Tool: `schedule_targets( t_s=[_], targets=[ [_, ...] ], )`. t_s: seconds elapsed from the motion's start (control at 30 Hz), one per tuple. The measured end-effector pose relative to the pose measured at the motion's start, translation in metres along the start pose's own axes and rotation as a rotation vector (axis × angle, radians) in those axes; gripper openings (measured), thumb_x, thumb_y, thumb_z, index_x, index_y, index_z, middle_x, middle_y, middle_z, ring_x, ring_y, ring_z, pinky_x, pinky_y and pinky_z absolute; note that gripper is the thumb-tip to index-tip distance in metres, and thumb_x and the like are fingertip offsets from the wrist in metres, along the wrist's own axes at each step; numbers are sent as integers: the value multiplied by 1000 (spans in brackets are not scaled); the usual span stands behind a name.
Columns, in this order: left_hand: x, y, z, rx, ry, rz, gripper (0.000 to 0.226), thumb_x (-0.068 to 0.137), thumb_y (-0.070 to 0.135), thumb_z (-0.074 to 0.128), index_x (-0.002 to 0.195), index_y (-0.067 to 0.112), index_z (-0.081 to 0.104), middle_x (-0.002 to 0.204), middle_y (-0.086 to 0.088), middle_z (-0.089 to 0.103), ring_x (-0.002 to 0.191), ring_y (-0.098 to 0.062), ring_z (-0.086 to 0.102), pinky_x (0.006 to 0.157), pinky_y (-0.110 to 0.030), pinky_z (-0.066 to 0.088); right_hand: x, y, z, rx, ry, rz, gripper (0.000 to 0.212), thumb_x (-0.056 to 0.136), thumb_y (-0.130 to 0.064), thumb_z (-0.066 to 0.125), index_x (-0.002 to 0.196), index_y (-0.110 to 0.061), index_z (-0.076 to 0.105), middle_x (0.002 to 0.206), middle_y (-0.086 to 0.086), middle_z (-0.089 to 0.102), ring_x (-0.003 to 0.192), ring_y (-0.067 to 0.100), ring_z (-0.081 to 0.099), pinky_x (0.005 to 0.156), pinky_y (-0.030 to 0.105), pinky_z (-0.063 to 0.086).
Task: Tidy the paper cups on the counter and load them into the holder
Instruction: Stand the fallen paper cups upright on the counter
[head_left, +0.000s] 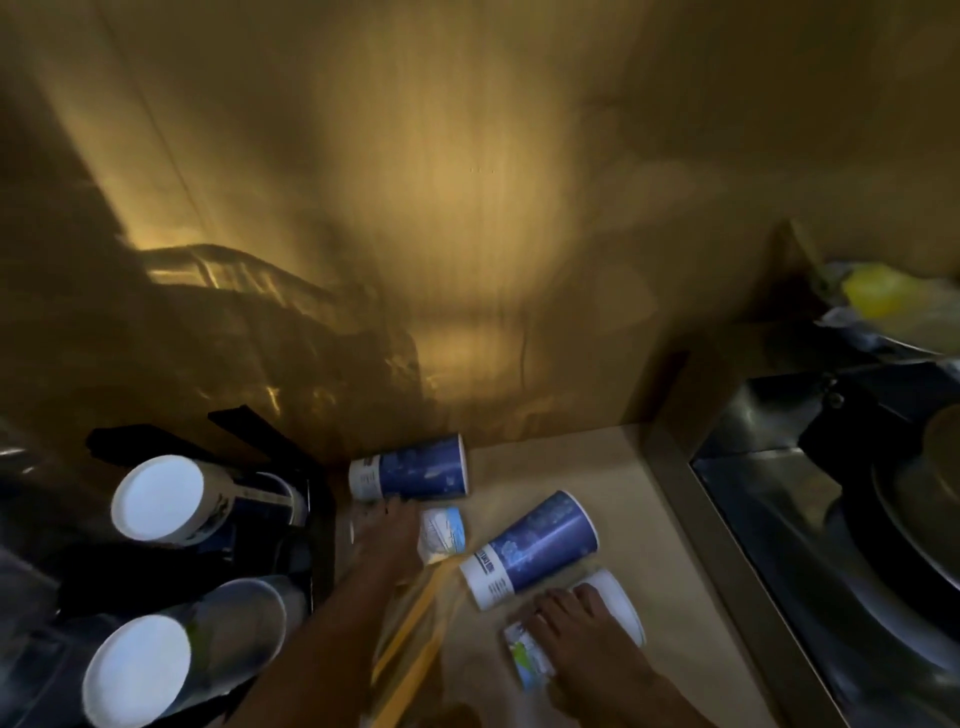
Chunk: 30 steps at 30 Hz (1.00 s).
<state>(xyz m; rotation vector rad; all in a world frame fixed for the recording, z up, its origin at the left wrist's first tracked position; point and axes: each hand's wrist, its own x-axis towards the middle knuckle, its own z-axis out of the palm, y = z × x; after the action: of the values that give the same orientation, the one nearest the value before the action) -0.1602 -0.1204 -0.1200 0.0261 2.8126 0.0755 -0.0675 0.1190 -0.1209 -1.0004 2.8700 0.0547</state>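
Two blue cups (415, 467) (530, 551) lie on their sides on the counter (597, 467). The left hand (387, 530) reaches the far cup; its fingers are blurred, I cannot tell. The right hand (571, 629) lies on a white cup (618, 597), fingers curved over it. The holder (306, 519) stands at left.

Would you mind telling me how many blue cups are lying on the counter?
2: one blue cup by the back wall, another nearer, between the hands. Paler cups lie partly hidden under the hands.

Four paper cups (410, 467) lie on the counter; perhaps three more sit racked.
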Motion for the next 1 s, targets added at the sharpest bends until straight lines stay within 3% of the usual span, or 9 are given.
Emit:
schedule_targets(
  t_s=[0.17,0.27,0.4,0.5,0.6,0.67,0.77,0.83,1.0],
  targets=[
    [-6,3,-10,-372,-7,-90,79,71,30,75,133,11,31,142,-14,39,132,-33,38,109,-50,32,13,-2,-2,-22,0,40,63,22,-45,74,83,-28,74,74,-11,71,66,10,67,64,23,51],
    [-15,7,-13,-747,21,-46,78,60,15,84,121,11,37,129,-12,50,121,-29,49,101,-45,42,19,-4,-4,-104,67,26,38,43,-38,68,80,-32,74,69,-10,72,62,9,67,61,24,52],
    [-37,5,-3,-1033,30,28,84,59,9,85,122,20,30,124,4,46,119,-13,46,79,-3,38,24,-8,1,-170,162,52,32,61,-21,43,66,-29,74,55,-4,67,47,13,62,48,23,52],
    [-48,1,12,-1091,29,60,95,57,13,87,129,25,25,124,14,37,122,-5,36,74,8,31,29,-7,5,-165,241,72,31,61,-21,42,63,-29,72,55,-4,67,47,14,62,50,27,53],
    [-50,-5,28,-1118,0,74,96,55,12,86,131,23,27,129,8,43,126,-12,43,86,-3,36,29,-7,-3,-94,267,76,19,54,-24,59,66,-29,72,55,-5,66,47,12,62,49,24,51],
    [-51,-5,33,-1112,-17,58,95,52,14,87,125,32,29,122,16,45,122,-11,44,90,-12,37,30,-5,-6,17,200,124,55,30,-35,77,83,-27,69,59,-3,68,49,12,63,53,23,45],
    [-51,-1,40,-1155,12,51,88,50,10,87,113,38,32,115,23,44,113,-7,46,82,-2,40,32,-4,-18,162,228,218,98,14,-49,77,104,-18,57,68,1,70,55,13,65,58,30,27],
    [-51,2,44,-1177,38,45,88,51,9,87,116,35,32,118,17,46,113,-9,47,80,0,40,30,-4,-35,238,245,217,100,25,-49,80,113,-13,50,77,4,71,63,17,66,61,29,31],
    [-51,5,40,-1162,16,51,91,54,16,87,121,34,29,123,11,46,121,-13,44,106,-30,41,32,-1,-68,575,456,304,83,62,-36,80,131,-14,41,121,6,59,106,23,57,88,32,42]
  ],
)
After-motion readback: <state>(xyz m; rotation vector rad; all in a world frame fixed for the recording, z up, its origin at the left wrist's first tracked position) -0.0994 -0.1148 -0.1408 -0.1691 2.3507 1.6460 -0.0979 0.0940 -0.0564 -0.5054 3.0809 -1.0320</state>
